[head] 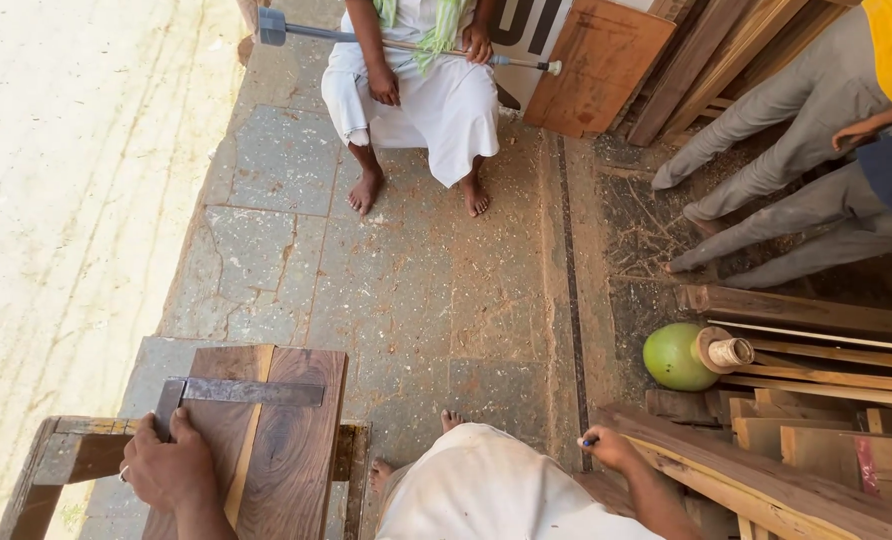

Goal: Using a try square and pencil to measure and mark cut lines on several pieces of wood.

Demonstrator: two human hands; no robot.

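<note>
Left hand (171, 465) flat, fingers pressing try square (236, 392) on plank (291, 440); right hand (606, 447) fingers pinching pen (588, 441).

Single view, from my head, facing steeply down and forward. My left hand (171, 468) and right hand (611, 447) near bottom edge, close to lens. Stone floor (406, 280) fills middle ground. Seated person (416, 90) opposite, farther off, cut by top edge.
</note>
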